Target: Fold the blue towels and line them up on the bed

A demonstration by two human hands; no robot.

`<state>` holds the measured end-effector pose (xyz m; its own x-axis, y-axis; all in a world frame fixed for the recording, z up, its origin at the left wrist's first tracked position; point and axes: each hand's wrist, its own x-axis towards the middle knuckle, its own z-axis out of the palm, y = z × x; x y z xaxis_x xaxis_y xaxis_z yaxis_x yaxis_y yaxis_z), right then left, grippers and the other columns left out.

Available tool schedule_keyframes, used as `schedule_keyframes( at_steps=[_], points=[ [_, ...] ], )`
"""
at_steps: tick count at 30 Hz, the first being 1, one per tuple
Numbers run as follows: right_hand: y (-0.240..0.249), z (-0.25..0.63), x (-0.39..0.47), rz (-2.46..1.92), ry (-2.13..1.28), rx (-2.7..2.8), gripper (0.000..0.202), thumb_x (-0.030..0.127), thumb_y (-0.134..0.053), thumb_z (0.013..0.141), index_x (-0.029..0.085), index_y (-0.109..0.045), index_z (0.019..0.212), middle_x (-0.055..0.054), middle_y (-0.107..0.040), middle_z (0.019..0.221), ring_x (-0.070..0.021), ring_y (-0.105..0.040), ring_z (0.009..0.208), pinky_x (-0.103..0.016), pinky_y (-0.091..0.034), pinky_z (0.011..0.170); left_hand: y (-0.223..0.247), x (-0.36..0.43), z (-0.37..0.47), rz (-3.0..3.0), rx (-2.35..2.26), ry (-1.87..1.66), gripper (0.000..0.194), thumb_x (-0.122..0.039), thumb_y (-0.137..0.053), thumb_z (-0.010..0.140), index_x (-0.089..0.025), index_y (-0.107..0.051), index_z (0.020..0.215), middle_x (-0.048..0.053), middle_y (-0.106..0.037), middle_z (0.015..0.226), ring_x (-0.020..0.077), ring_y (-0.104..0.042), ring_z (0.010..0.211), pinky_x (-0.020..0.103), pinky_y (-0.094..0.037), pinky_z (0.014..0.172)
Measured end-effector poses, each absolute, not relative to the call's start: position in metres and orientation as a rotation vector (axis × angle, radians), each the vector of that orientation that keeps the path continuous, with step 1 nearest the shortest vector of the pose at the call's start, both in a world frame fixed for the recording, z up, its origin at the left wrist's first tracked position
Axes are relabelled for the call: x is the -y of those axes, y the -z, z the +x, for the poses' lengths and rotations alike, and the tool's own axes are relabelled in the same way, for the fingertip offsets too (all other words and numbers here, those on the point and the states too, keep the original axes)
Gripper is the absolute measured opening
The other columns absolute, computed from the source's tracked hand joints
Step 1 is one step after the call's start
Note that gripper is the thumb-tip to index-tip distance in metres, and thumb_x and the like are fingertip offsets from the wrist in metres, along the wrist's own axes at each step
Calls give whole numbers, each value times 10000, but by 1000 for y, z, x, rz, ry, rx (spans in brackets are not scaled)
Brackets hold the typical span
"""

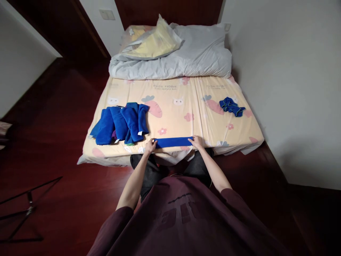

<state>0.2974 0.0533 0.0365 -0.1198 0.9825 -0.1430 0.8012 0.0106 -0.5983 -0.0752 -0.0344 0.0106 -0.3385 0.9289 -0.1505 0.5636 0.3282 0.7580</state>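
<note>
A blue towel (173, 142), folded into a long narrow strip, lies across the front edge of the bed. My left hand (151, 145) pinches its left end, and my right hand (196, 142) pinches the right end. Left of my left hand, several rolled or folded blue towels (105, 126) rest in an overlapping pile, with a bit of purple and green showing among them. Farther right lies a crumpled blue cloth (231, 107) with light green edging.
The bed (176, 115) has a yellow sheet printed with carrots and rabbits. At its head are a bunched grey quilt (205, 46) and a yellow pillow (157, 42). A wall (293, 89) stands right; black tripod legs (29, 209) stand on the floor at left.
</note>
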Motion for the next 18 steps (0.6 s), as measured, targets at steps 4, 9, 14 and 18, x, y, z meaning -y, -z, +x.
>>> schedule_keyframes(
  at_steps=[4, 9, 14, 18],
  points=[
    [-35, 289, -53, -1712, -646, 2052, 301, 335, -718, 913, 195, -735, 1179, -124, -740, 1126, -263, -703, 1066, -416, -563, 988, -17, 38, -66, 1238, -2117, -919, 323, -366, -650, 887, -185, -625, 1153, 101, -717, 897, 297, -713, 962, 454, -546, 963],
    [-44, 272, -53, -1331, -604, 2353, 327, 207, -611, 965, 188, -718, 1274, -139, -632, 1424, -257, -564, 1363, -436, -431, 1192, -20, 80, -27, 933, -2260, -1178, 362, -422, -573, 930, -162, -584, 1183, 160, -679, 1119, 288, -674, 1082, 489, -524, 1028],
    [-45, 254, -47, -1254, -649, 2528, 327, 269, -568, 1018, 216, -718, 1305, -110, -692, 1376, -269, -611, 1324, -465, -435, 1181, -18, 108, 41, 605, -1530, -1090, 326, -480, -608, 937, -180, -640, 1058, 146, -733, 1093, 233, -729, 988, 414, -593, 914],
    [-47, 252, -46, -1248, -647, 2553, 343, 252, -549, 1026, 216, -703, 1331, -109, -702, 1366, -256, -639, 1295, -441, -459, 1158, -23, 82, 61, 427, -1313, -1200, 300, -489, -641, 931, -190, -614, 939, 137, -725, 966, 213, -720, 984, 402, -576, 980]
  ],
)
